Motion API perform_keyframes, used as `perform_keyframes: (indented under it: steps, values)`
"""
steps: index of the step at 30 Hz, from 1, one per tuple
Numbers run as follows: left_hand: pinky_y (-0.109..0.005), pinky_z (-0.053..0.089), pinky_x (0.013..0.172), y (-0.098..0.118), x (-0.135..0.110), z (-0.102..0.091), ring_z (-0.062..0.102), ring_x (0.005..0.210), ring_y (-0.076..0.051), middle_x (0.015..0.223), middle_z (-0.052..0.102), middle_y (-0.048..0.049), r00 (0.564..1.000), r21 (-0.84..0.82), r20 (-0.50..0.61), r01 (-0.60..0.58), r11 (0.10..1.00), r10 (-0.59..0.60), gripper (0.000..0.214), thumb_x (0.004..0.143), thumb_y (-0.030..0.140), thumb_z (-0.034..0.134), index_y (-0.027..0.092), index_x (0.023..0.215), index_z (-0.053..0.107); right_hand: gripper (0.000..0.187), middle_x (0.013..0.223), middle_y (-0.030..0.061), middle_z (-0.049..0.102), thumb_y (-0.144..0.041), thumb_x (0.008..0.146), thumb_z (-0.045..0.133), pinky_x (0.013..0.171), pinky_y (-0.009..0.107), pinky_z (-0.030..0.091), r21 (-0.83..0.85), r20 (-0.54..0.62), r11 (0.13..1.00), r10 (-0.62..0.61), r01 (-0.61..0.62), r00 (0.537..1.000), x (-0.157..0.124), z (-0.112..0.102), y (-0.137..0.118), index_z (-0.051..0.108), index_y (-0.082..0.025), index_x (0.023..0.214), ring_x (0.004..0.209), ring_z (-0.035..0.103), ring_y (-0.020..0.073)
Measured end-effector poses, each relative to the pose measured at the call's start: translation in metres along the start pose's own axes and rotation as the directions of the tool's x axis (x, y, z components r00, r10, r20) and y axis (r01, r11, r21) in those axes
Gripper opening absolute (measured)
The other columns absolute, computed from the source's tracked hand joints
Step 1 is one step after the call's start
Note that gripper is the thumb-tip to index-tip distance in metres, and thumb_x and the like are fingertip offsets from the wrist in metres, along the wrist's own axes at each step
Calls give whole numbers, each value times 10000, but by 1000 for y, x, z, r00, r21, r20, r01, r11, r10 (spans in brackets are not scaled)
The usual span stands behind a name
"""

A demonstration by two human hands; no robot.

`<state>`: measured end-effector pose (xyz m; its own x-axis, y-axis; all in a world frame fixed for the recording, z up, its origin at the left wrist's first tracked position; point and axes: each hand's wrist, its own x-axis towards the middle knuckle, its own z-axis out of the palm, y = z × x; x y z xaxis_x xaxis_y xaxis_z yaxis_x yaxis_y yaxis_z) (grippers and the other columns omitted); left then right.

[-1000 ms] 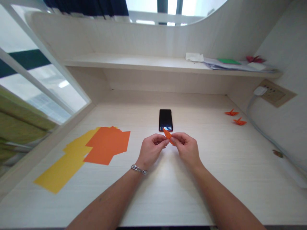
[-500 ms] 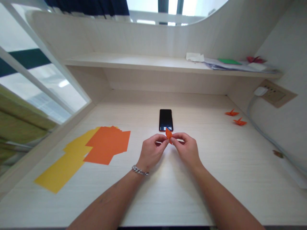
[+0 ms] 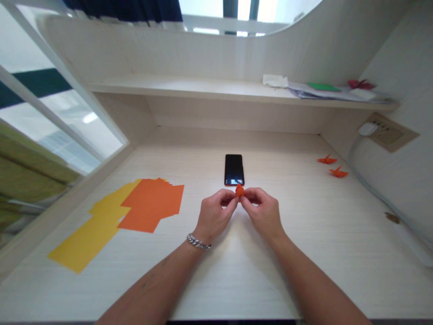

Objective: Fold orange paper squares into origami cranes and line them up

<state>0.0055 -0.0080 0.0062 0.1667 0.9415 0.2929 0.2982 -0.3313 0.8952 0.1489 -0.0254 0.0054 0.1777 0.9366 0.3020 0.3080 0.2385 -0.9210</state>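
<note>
At 12 o'clock from the wrists, just below a black smartphone (image 3: 234, 169), the left hand (image 3: 214, 215) and right hand (image 3: 262, 214) pinch a small folded orange paper piece (image 3: 240, 190) narrowly; uneven pressure could crush its folds, and a loosened pinch could drop it.

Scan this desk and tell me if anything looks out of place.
The orange paper sheets lie askew, fanned unevenly over the yellow paper sheets rather than squared in a stack. A small brown scrap on the desktop near the wall also looks stray; it is too small to identify.
</note>
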Motion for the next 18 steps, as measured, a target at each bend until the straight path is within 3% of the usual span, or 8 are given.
perform_keyframes:
  steps: [10,15,18]
  values:
    - [-316,516,787,-7,0,0,672,836,-203,922,734,-53,996,76,15,-88,993,87,150,803,276,632,237,906,734,187,864,57,746,-284,737,670,764,353,540,75,8,991,107,-107,994,3,0,4,744,-202,887,797,693,232]
    - [-314,501,798,0,-1,1,646,864,-193,942,709,-64,982,91,85,-175,980,167,176,845,248,578,240,940,726,240,810,61,736,-341,662,755,734,345,545,325,59,925,185,-195,981,8,2,11,708,-169,822,747,681,216]
    - [-286,500,725,5,-2,1,631,794,-174,887,690,-69,974,87,137,-191,978,178,194,855,256,565,226,971,718,247,798,61,720,-367,709,721,725,342,544,405,102,883,213,-236,972,11,2,19,686,-154,828,718,662,193]
